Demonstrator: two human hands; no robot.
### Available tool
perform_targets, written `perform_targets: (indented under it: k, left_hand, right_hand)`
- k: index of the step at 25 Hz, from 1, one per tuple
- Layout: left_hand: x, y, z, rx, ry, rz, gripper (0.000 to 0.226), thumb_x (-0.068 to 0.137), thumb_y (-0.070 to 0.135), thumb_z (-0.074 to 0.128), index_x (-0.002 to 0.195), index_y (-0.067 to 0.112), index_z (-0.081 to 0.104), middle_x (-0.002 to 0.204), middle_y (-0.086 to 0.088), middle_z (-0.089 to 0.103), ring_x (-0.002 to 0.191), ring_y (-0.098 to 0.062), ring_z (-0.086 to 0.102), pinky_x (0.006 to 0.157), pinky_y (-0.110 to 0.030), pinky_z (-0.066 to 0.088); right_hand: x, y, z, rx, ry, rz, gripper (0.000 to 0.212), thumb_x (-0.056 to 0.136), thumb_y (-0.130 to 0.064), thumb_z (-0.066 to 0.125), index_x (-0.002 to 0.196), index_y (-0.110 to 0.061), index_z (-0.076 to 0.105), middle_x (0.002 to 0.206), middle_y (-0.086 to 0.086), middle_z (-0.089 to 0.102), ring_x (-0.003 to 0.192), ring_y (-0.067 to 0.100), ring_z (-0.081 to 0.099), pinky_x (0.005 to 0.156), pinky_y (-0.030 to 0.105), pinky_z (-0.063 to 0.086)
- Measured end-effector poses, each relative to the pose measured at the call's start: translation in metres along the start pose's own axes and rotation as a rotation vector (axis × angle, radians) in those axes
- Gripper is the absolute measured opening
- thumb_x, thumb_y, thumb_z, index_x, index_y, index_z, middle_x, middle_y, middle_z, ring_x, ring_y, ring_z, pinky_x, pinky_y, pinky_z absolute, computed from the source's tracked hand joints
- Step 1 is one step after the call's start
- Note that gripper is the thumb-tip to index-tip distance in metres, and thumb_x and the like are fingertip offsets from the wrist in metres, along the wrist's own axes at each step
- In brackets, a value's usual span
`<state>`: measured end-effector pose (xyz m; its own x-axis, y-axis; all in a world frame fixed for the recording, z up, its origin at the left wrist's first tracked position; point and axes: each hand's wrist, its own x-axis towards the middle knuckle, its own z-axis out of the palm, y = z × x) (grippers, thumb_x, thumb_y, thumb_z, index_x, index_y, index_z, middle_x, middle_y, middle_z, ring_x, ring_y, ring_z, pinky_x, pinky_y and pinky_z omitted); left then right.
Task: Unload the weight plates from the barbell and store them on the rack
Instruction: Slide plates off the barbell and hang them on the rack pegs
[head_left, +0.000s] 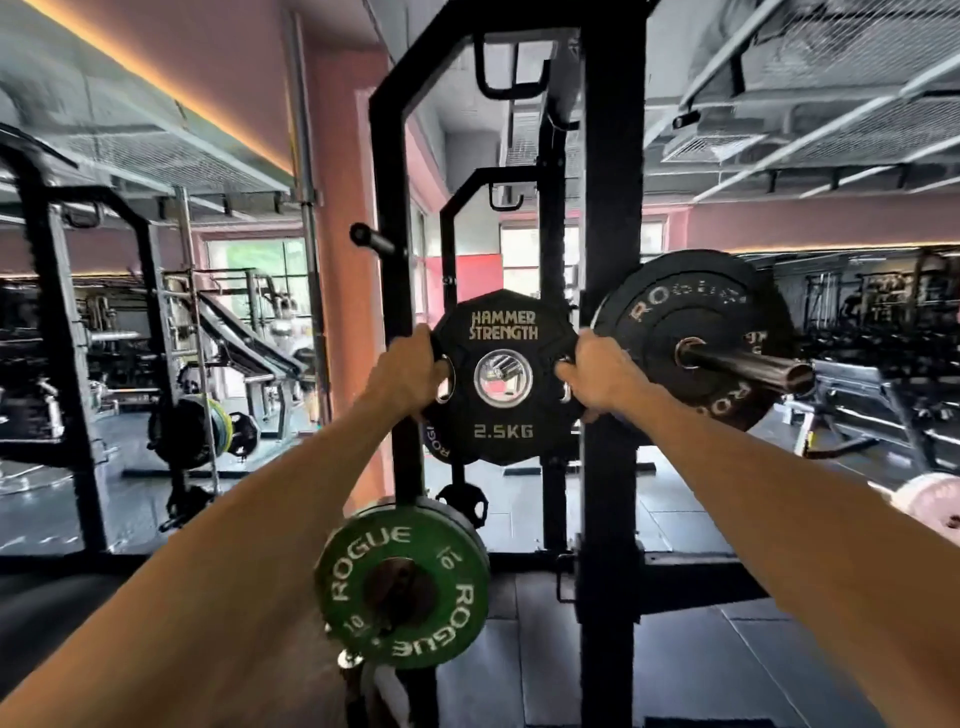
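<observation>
Centre frame: both arms stretched forward, hands level, holding a small black multi-sided rubber weight plate (503, 376) marked HAMMER STRENGTH and 2.5KG upright, face toward the camera. Left hand (407, 370) grips the plate's left edge, fingers curled into the left grip slot. Right hand (597, 373) grips the right edge the same way, fingers hooked through the right slot. Plate's steel-ringed centre hole is open; background shows through it.

Plate sits in front of the black steel rack (608, 312), between its two near uprights. Whether it touches a peg: cannot tell.

Right of centre: large black ROGUE bumper plate (696, 338) on the steel barbell sleeve (748, 364), sleeve end pointing to lower right. Right hand is just beside this plate's left rim.

Lower centre: green ROGUE 10 plate (402, 584) stored on a rack peg, with at least one dark plate behind it. Bare black storage peg (371, 238) sticks out left from the left upright, above the held plate. Part of another black plate (439, 441) shows just behind the held plate's lower left edge, lettering partly hidden.

Left side of frame: second black rack with plates stored low, blurred.
</observation>
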<state>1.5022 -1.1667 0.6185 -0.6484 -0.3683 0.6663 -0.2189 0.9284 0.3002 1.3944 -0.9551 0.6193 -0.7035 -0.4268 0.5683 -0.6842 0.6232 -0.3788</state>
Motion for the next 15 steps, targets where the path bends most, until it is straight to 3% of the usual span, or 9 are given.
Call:
perform_targets:
  k: [3,7,11,15]
  left_hand:
    - [0.003,-0.059,-0.02,0.011,0.026,-0.013,0.028,0.088,0.021,0.056,0.109,0.006,0.047,0.102,-0.023,0.064,0.093,-0.043,0.061,0.066,-0.035,0.039]
    - [0.011,-0.116,-0.034,0.01,0.032,-0.014,0.023,0.087,0.02,0.057,0.103,0.006,0.046,0.092,-0.02,0.061,0.091,-0.044,0.061,0.064,-0.034,0.035]
    - [0.032,-0.156,-0.036,0.01,0.045,-0.025,0.027,0.088,0.02,0.056,0.108,0.004,0.047,0.099,-0.023,0.064,0.095,-0.043,0.059,0.068,-0.036,0.038]
    - [0.065,-0.177,-0.032,-0.002,0.064,-0.012,0.03,0.09,0.02,0.055,0.115,0.004,0.048,0.099,-0.021,0.064,0.093,-0.04,0.06,0.071,-0.038,0.044]
  right_hand:
    - [0.006,-0.054,0.028,-0.037,-0.013,-0.041,0.033,0.091,-0.027,0.053,0.11,-0.001,0.047,0.11,0.024,0.061,0.101,0.041,0.059,0.075,0.037,0.043]
    - [0.019,-0.101,0.059,0.007,-0.068,-0.063,0.023,0.093,-0.029,0.05,0.098,-0.008,0.042,0.097,0.017,0.058,0.088,0.04,0.062,0.075,0.044,0.051]
    - [0.044,-0.126,0.087,-0.006,-0.058,-0.101,0.022,0.094,-0.028,0.049,0.097,-0.008,0.041,0.092,0.015,0.06,0.078,0.033,0.064,0.073,0.044,0.054]
    - [0.084,-0.135,0.107,0.03,-0.06,-0.097,0.021,0.094,-0.026,0.046,0.095,-0.006,0.043,0.077,0.011,0.059,0.04,0.022,0.063,0.05,0.033,0.051]
